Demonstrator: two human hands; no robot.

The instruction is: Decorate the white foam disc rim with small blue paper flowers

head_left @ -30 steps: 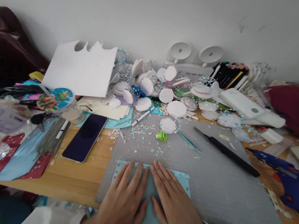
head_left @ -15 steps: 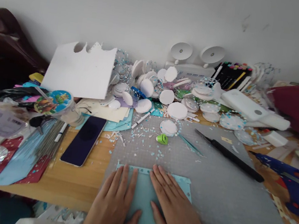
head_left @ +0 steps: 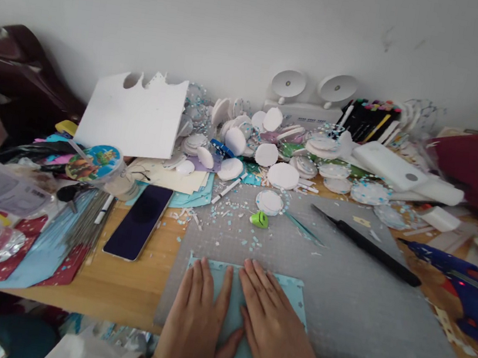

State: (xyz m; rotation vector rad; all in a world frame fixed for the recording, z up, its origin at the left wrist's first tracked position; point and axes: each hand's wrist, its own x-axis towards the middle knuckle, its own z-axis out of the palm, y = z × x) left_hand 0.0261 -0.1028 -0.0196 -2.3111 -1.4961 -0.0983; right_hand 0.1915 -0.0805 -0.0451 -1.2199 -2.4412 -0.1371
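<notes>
A light blue sheet of paper lies on the grey cutting mat at the bottom middle, small shapes punched along its far and right edges. My left hand rests flat on its left part, fingers stretched out and thumb spread inward. On the right part my right hand presses flat, fingers straight and close together. Beyond the paper sit a green craft punch, a white disc and tweezers. Small paper bits are scattered around them. The paper's near end runs out of view.
A black-handled tool lies on the mat, right of the tweezers. A blue glue gun is at the right edge. To the left lies a phone. White discs pile up along the wall, below a two-headed lamp.
My left hand has slid right, closer to my right hand, its fingertips a little farther up the paper. My right hand has shifted slightly. The camera view has turned a little.
</notes>
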